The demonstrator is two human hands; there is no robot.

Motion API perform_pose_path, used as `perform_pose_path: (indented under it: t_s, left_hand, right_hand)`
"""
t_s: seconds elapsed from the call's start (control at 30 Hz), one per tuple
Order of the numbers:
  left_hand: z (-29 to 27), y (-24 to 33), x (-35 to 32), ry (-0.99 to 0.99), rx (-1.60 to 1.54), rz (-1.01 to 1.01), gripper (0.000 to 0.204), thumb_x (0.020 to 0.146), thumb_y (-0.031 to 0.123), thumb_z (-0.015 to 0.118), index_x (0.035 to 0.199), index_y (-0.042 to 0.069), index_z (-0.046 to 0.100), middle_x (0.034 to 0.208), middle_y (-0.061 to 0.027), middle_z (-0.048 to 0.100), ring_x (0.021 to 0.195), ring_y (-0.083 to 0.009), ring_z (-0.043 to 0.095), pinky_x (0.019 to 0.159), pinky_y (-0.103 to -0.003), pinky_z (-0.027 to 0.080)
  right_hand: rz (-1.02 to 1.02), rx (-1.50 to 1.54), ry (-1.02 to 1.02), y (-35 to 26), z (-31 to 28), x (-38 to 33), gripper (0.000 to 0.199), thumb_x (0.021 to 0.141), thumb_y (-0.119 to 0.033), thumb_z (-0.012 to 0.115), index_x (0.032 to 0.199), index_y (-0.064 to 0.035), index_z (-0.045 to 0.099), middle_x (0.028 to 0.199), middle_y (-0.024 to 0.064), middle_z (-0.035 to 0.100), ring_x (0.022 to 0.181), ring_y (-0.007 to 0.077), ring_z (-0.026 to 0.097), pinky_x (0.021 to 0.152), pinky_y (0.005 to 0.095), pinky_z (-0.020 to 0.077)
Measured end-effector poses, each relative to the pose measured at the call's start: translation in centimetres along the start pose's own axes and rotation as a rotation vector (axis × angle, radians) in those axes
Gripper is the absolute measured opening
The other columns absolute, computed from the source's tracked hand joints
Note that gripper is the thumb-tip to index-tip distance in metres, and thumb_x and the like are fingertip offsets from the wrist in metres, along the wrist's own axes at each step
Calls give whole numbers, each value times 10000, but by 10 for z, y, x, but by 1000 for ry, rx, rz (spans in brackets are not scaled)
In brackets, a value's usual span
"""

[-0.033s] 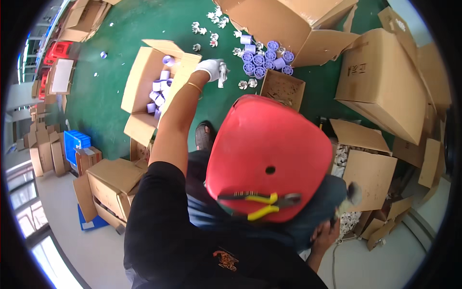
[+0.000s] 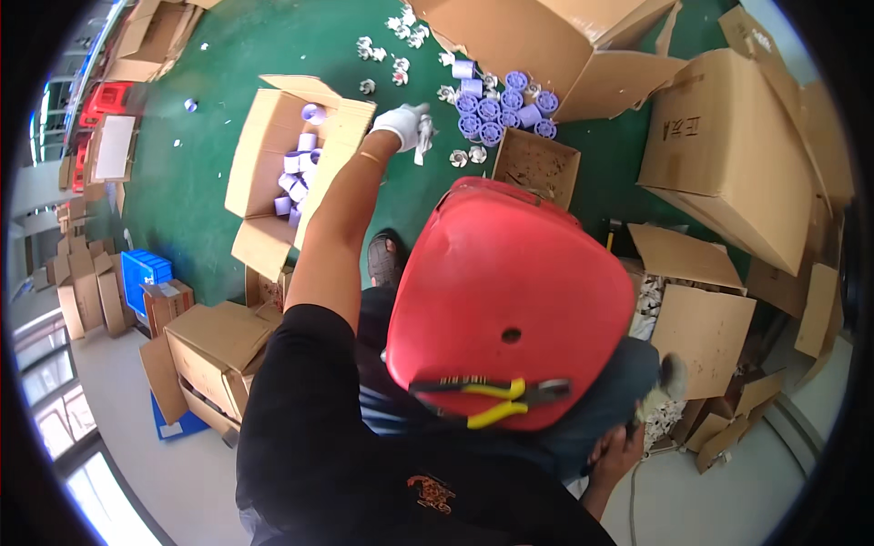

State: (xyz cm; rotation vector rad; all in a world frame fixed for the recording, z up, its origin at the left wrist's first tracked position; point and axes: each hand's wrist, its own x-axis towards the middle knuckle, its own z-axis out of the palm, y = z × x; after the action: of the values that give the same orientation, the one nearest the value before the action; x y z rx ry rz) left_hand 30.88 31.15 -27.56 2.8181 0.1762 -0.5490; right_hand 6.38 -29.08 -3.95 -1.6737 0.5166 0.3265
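My left hand (image 2: pixel 398 125), in a white glove, reaches forward over the green floor beside the open carton of purple plastic cups (image 2: pixel 299 164). Its fingers are curled on a greyish-white piece (image 2: pixel 423 144), whose exact kind is unclear. Bare and low at the right, my right hand (image 2: pixel 619 452) has its fingers bent round something dark, mostly hidden. Close by it is a blurred grey rounded thing (image 2: pixel 673 375). Between my arms stands a red stool (image 2: pixel 510 273), with yellow-and-black pliers (image 2: pixel 496 393) lying near its front edge.
Purple spools (image 2: pixel 489 111) stand grouped ahead, with white flower-shaped pieces (image 2: pixel 401 68) scattered around. A shallow carton (image 2: pixel 537 164) sits behind the stool. Large cartons (image 2: pixel 724 159) and an open carton of white pieces (image 2: pixel 701 337) crowd the right. A blue crate (image 2: pixel 146 273) and cartons (image 2: pixel 214 341) are left.
The view has shifted slightly. My left hand stays beside the cup carton with the greyish-white piece, and its fingers have turned a little. My right hand has barely moved.
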Motion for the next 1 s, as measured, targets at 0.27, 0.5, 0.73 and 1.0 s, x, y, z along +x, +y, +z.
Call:
perform_pose_path:
  t_s: [0.27, 0.5, 0.73, 1.0]
  left_hand:
    - [84, 74, 94, 56, 127, 37, 350, 830, 247, 617, 1114, 67, 524, 1094, -225, 571, 819, -392, 656, 716, -470, 542]
    - [97, 93, 77, 120, 79, -131, 299, 849, 206, 616, 1083, 40, 529, 1084, -230, 545, 730, -382, 667, 643, -487, 552]
    - [123, 73, 52, 16, 58, -250, 343, 840, 228, 647, 1097, 46, 510, 1088, -221, 547, 794, -383, 676, 706, -477, 559]
    - [106, 56, 37, -43, -22, -416, 396, 857, 302, 642, 1124, 48, 498, 1079, -208, 570, 853, -382, 676, 760, -479, 553]
  right_hand:
    - [106, -196, 155, -16, 13, 3, 522, 936, -198, 543, 1408, -5, 428, 652, 13, 472, 395, 62, 321, 342, 210, 276]
    - [94, -172, 164, -15, 22, -2, 516, 935, -162, 515, 1418, -7, 419, 682, 15, 478, 399, 55, 329, 344, 203, 267]
    - [78, -113, 152, -16, 28, 1, 524, 895, -96, 516, 1396, 34, 429, 703, 38, 508, 405, 67, 362, 364, 197, 291]
    - [-5, -82, 86, -7, 27, 2, 517, 914, -96, 507, 1410, 21, 419, 721, 36, 514, 411, 60, 356, 360, 196, 284]
